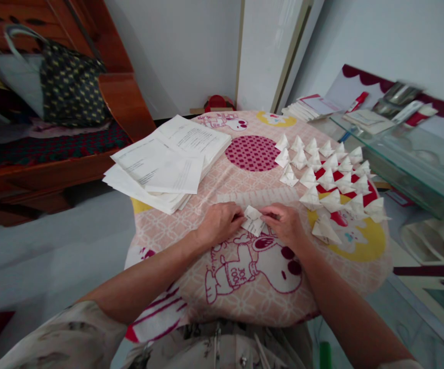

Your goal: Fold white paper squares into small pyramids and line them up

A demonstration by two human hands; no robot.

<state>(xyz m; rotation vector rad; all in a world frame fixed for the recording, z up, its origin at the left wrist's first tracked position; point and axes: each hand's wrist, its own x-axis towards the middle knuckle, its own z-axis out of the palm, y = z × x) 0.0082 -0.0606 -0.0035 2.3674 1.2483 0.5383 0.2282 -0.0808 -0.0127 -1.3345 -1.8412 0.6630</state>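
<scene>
My left hand (219,223) and my right hand (285,224) both pinch a small folded piece of white printed paper (253,220), pressing it on a round table covered with a pink cartoon-dog cloth (245,266). The fingers of both hands are curled on the paper's edges. To the right of my right hand lie several folded white paper triangles (331,179) in rows. A stack of printed sheets (168,164) lies at the table's far left.
A glass-topped counter (410,159) with papers and a red pen stands at the right. A wooden bench with a dark patterned bag (70,87) is at the left. A red object (216,102) sits on the floor beyond the table.
</scene>
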